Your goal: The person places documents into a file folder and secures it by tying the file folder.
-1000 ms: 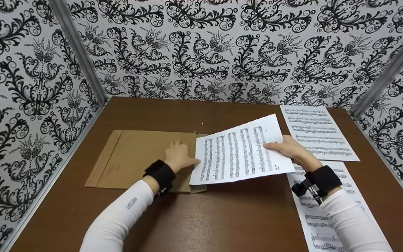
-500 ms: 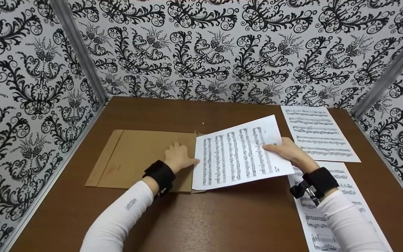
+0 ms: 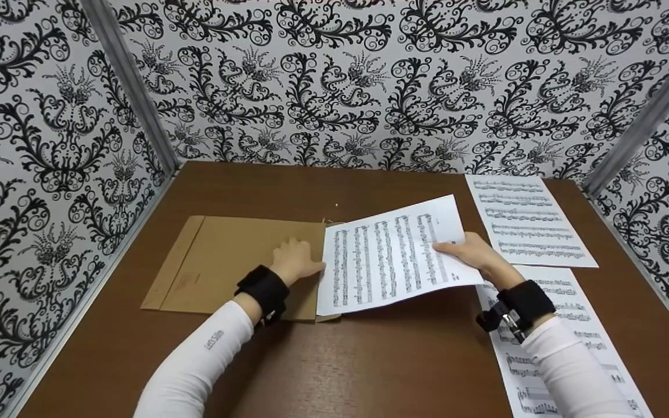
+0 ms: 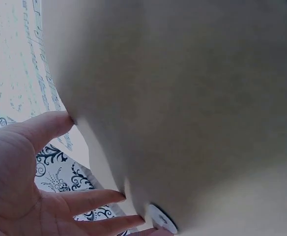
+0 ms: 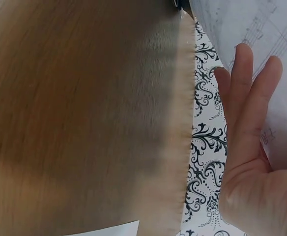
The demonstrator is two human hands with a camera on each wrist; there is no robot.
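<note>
A brown paper envelope (image 3: 230,255) lies flat on the left of the table, its mouth facing right. My left hand (image 3: 296,259) rests on it near the mouth with fingers spread, the thumb (image 4: 55,127) at the mouth's edge. A round white disc (image 4: 162,218) shows beside those fingertips in the left wrist view. With thumb above and fingers beneath, my right hand (image 3: 479,255) holds the outer end of a music sheet (image 3: 389,255), which is raised and slightly bowed. The sheet's left edge meets the envelope mouth, over the flap (image 3: 328,317).
Two more music sheets lie at the right: one sheet (image 3: 532,220) at the back, another sheet (image 3: 567,325) nearer, partly under my right forearm. Patterned walls (image 3: 334,87) enclose the brown table (image 3: 358,371) at the back and sides.
My right hand has shifted slightly left with the music sheet, and the sheet's near left corner has dropped over the envelope flap. My left hand has barely moved.
</note>
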